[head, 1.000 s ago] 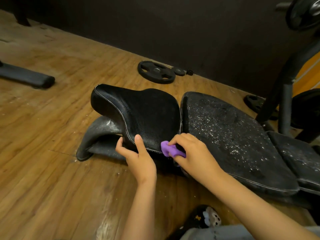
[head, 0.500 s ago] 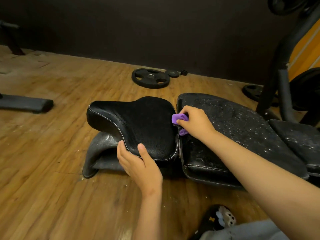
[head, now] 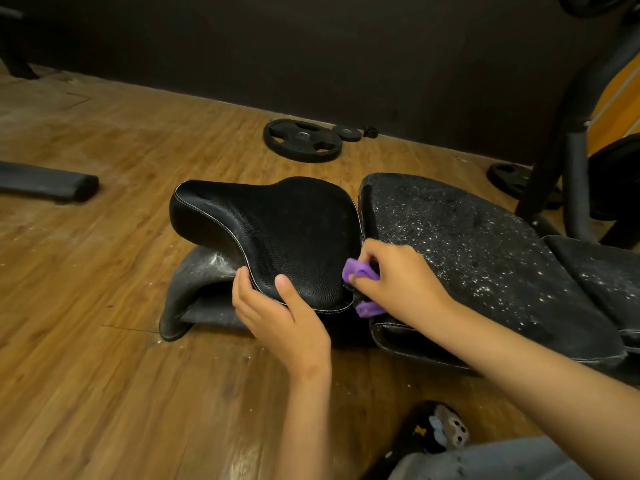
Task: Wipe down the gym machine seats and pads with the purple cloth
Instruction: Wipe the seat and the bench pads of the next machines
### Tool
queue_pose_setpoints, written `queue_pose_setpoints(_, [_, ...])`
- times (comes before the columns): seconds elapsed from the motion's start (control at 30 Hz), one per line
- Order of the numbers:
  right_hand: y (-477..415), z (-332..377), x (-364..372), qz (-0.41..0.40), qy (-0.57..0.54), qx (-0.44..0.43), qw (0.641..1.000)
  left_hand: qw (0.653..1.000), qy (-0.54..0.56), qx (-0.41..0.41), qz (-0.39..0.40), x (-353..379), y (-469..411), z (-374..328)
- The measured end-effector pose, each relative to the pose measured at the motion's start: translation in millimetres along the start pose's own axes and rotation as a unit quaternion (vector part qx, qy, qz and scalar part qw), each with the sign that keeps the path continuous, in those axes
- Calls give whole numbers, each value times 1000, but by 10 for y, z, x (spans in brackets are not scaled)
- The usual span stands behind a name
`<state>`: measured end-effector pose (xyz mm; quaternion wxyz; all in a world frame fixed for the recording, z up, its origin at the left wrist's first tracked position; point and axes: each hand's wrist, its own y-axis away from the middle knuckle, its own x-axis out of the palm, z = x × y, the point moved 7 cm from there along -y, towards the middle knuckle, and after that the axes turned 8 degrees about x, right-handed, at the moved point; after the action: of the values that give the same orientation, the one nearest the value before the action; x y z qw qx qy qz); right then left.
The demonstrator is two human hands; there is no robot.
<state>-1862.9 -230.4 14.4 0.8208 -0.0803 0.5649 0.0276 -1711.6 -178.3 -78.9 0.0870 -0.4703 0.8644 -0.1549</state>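
Observation:
A glossy black saddle-shaped seat (head: 277, 230) sits low over the wooden floor. My left hand (head: 280, 313) grips its near edge, thumb on top and fingers underneath. My right hand (head: 398, 282) holds the bunched purple cloth (head: 358, 268) in the gap between the seat and the long black back pad (head: 467, 251). Part of the cloth sticks out below my fingers. The back pad is worn and speckled with white flakes. A second pad (head: 599, 275) continues to the right.
A dark curved base piece (head: 194, 289) lies under the seat. Weight plates (head: 303, 140) lie on the floor by the dark wall, another plate (head: 516, 180) at the right near the machine frame (head: 575, 174). A black bar (head: 45, 183) lies at left. My shoe (head: 436, 431) is below.
My right hand slid the cloth from the far end of the gap back toward the near edge of the seat. My left hand kept its grip on the seat edge.

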Motion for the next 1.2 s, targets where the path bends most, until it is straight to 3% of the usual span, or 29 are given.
queue_pose_setpoints(0.17, [-464,18,-13,-53,-27,14,998,1000,-8,5,3,-8,9,-24])
queue_pose_setpoints(0.4, [-1379,-58,82,-53,-57,61,995,1000,2,0,-4,6,4,-14])
queue_pose_setpoints(0.67, [-666,579,215,76,-127,-132,980,1000,19,-7,-20,0,11,-29])
queue_pose_setpoints(0.77, [-570,244,66,57,-156,-69,984,999,27,-9,-33,-4,14,-55])
queue_pose_setpoints(0.87, [-507,-197,-213,-30,-215,17,976,998,18,-34,-50,-18,15,-62])
queue_pose_setpoints(0.97, [-371,-521,-474,-112,-201,50,972,998,-7,2,-58,-34,52,-218])
queue_pose_setpoints(1.2, [202,-818,-594,-86,-229,51,968,993,52,104,34,145,325,-794])
